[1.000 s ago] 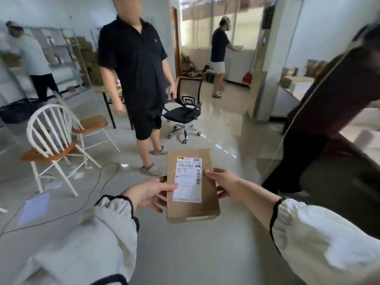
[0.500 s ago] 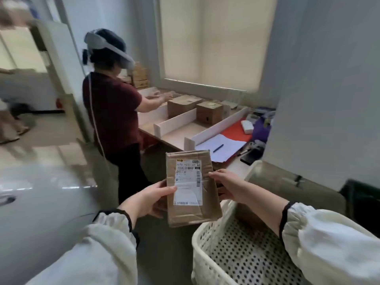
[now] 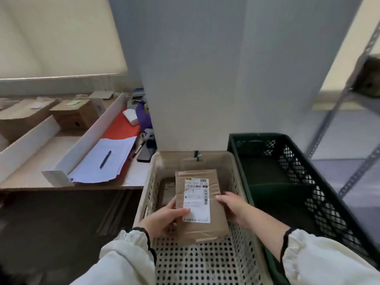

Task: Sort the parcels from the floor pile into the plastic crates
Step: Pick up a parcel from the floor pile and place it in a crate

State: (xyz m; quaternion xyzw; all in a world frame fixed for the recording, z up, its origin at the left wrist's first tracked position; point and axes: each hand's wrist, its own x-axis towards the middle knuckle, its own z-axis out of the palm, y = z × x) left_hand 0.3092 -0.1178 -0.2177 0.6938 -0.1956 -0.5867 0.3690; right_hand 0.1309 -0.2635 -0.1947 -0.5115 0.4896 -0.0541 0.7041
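A flat brown cardboard parcel (image 3: 213, 225) with a white shipping label faces up inside the beige perforated crate (image 3: 207, 262). My left hand (image 3: 164, 220) grips its left edge, thumb on the label. My right hand (image 3: 233, 206) holds its right edge, fingers curled under it. Whether the parcel rests on the crate floor I cannot tell. Another flat brown parcel (image 3: 167, 190) lies deeper in the beige crate, partly hidden. A dark green crate (image 3: 308, 192) stands just to the right, touching the beige one.
A desk (image 3: 135, 173) at left carries papers with a pen (image 3: 105, 159), a phone (image 3: 145, 154), white dividers and cardboard boxes (image 3: 74, 115). A grey pillar (image 3: 205, 79) rises behind the crates. A metal shelf frame (image 3: 337, 112) stands at the right.
The view swung from the room to the crates. Both hands lowered the parcel from in front of me down into the beige crate, keeping their hold.
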